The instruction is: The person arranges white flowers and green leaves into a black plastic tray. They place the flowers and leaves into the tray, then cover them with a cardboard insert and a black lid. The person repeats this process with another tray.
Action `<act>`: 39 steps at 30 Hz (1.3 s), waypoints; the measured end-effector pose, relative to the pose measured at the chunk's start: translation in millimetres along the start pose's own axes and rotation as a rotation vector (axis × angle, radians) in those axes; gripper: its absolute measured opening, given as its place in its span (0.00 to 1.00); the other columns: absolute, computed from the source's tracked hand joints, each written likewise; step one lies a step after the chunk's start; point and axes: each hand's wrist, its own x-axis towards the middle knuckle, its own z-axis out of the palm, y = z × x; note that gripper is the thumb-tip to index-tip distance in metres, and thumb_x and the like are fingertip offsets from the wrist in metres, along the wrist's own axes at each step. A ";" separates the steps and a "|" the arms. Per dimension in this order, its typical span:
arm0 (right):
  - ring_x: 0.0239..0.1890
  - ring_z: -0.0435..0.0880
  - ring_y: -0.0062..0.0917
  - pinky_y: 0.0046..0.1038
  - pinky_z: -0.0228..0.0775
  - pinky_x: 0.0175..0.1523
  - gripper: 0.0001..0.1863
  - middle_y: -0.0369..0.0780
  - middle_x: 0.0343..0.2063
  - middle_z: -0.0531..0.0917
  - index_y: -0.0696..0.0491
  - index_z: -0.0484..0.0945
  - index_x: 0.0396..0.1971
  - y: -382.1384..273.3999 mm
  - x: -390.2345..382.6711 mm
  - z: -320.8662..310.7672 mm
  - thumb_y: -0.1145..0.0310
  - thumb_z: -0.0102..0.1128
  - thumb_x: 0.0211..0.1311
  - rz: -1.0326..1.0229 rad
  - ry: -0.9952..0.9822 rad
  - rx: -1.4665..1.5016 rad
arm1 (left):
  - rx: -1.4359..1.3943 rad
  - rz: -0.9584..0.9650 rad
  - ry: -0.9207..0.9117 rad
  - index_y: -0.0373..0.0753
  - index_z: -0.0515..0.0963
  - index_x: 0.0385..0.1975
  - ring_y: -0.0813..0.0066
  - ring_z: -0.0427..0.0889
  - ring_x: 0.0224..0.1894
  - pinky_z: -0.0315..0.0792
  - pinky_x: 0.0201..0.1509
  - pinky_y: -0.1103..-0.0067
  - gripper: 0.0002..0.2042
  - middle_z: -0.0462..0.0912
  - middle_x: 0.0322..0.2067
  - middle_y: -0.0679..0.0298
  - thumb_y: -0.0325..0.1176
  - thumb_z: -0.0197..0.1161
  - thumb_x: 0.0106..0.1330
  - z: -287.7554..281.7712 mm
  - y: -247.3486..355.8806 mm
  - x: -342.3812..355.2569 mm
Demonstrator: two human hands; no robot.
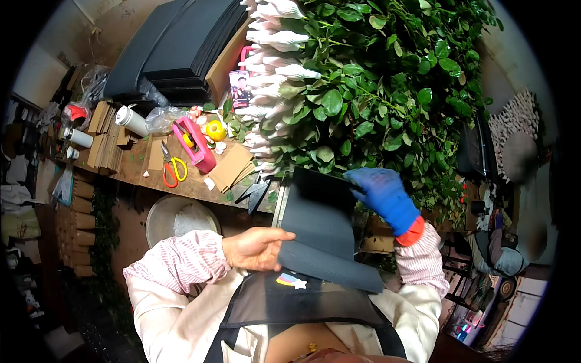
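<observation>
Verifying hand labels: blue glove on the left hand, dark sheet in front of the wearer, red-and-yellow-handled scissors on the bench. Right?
Wrong hand: the head view shows the blue glove on the right hand; the left hand is bare. The dark sheet in front and the scissors on the bench stand as stated.

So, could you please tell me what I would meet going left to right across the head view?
White lidded cup, pink tape dispenser, bare left hand, dark sheet, blue-gloved right hand.
</observation>
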 end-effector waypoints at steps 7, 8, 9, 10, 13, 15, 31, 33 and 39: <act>0.37 0.85 0.34 0.35 0.78 0.39 0.17 0.36 0.33 0.82 0.44 0.77 0.47 -16.2 -18.1 -60.8 0.61 0.67 0.57 -0.024 0.039 0.009 | 0.095 0.040 -0.102 0.24 0.80 0.42 0.61 0.88 0.24 0.78 0.17 0.83 0.24 0.87 0.27 0.49 0.43 0.45 0.80 -8.0 1.2 13.2; 0.39 0.85 0.33 0.34 0.78 0.41 0.19 0.36 0.35 0.83 0.44 0.78 0.49 -15.7 -15.9 -55.4 0.62 0.68 0.56 -0.035 -0.018 0.013 | 0.084 0.056 -0.041 0.24 0.80 0.42 0.62 0.88 0.23 0.77 0.16 0.83 0.24 0.88 0.27 0.50 0.43 0.46 0.80 -9.9 1.8 14.5; 0.41 0.85 0.33 0.34 0.78 0.43 0.21 0.36 0.38 0.84 0.43 0.78 0.51 -16.4 -14.9 -45.8 0.63 0.69 0.55 -0.036 -0.074 0.016 | 0.078 0.064 0.020 0.25 0.80 0.42 0.62 0.88 0.23 0.76 0.16 0.84 0.23 0.88 0.27 0.50 0.43 0.46 0.80 -11.9 2.8 15.4; 0.42 0.85 0.32 0.34 0.79 0.45 0.23 0.36 0.40 0.85 0.43 0.79 0.53 -16.4 -14.3 -34.4 0.63 0.70 0.54 -0.036 -0.127 0.019 | 0.067 0.044 0.008 0.26 0.80 0.41 0.63 0.87 0.22 0.76 0.15 0.84 0.23 0.88 0.27 0.51 0.43 0.46 0.79 -18.4 6.0 16.8; 0.41 0.85 0.34 0.34 0.78 0.44 0.25 0.36 0.40 0.84 0.42 0.78 0.54 -11.0 1.7 24.7 0.63 0.70 0.54 0.009 -0.169 -0.053 | 0.058 -0.047 0.045 0.31 0.82 0.35 0.66 0.86 0.21 0.73 0.14 0.83 0.23 0.88 0.27 0.52 0.45 0.48 0.79 -44.9 23.4 22.6; 0.39 0.85 0.34 0.35 0.77 0.41 0.20 0.36 0.35 0.83 0.43 0.78 0.50 -6.6 9.6 57.2 0.62 0.67 0.56 -0.028 -0.015 -0.021 | 0.446 -0.024 0.121 0.32 0.83 0.28 0.69 0.84 0.18 0.73 0.16 0.82 0.29 0.87 0.24 0.52 0.52 0.45 0.78 -58.8 48.6 19.3; 0.46 0.84 0.35 0.38 0.76 0.48 0.20 0.36 0.45 0.84 0.46 0.80 0.51 -39.7 7.3 40.8 0.62 0.68 0.57 -0.001 0.429 0.092 | 2.761 1.039 0.497 0.34 0.56 0.73 0.64 0.53 0.77 0.43 0.80 0.63 0.49 0.55 0.75 0.53 0.67 0.57 0.62 -131.8 115.4 158.8; 0.50 0.83 0.39 0.40 0.75 0.53 0.20 0.41 0.49 0.83 0.50 0.80 0.50 -55.2 -8.6 18.2 0.62 0.70 0.57 -0.002 0.306 0.302 | 2.751 1.038 0.552 0.35 0.56 0.74 0.65 0.53 0.77 0.43 0.80 0.63 0.49 0.55 0.75 0.55 0.68 0.57 0.61 -135.2 113.3 157.5; 0.48 0.81 0.39 0.38 0.73 0.52 0.26 0.41 0.43 0.83 0.50 0.77 0.54 -40.9 23.4 102.6 0.58 0.70 0.55 0.223 0.143 -0.016 | 2.765 1.079 0.567 0.35 0.57 0.73 0.65 0.56 0.76 0.44 0.79 0.63 0.49 0.58 0.74 0.56 0.70 0.54 0.61 -134.7 114.3 161.0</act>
